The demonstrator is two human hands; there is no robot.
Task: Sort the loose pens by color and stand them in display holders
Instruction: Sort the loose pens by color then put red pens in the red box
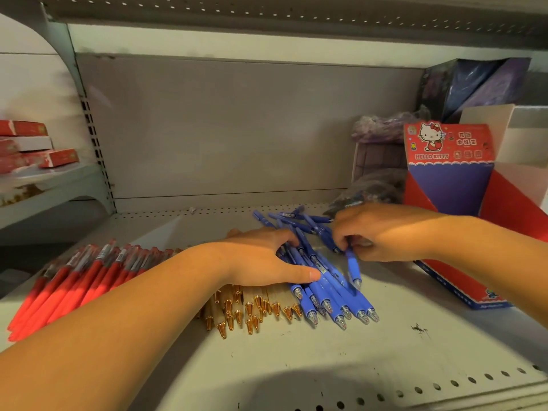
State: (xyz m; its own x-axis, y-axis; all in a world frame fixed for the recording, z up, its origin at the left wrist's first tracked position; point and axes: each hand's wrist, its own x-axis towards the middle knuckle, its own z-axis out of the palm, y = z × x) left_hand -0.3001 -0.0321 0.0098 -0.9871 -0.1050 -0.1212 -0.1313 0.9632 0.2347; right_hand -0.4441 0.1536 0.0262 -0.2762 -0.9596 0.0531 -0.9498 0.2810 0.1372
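Three groups of pens lie on the shelf (296, 366): red pens (77, 280) at the left, beige pens with gold tips (252, 312) in the middle, blue pens (335, 295) at the right. My left hand (261, 262) rests over the gathered bundle of blue pens, thumb stretched along them and fingers curved round their far side. My right hand (382, 232) pinches a single blue pen (353, 266), tip down, just right of the bundle. More loose blue pens (296, 219) lie scattered behind both hands.
A red and blue cardboard display holder (450, 179) with a cartoon cat stands open at the right, behind my right arm. Purple packets (382, 129) and dark boxes fill the back right corner. Red boxes (32, 149) sit on the neighbouring shelf at the left.
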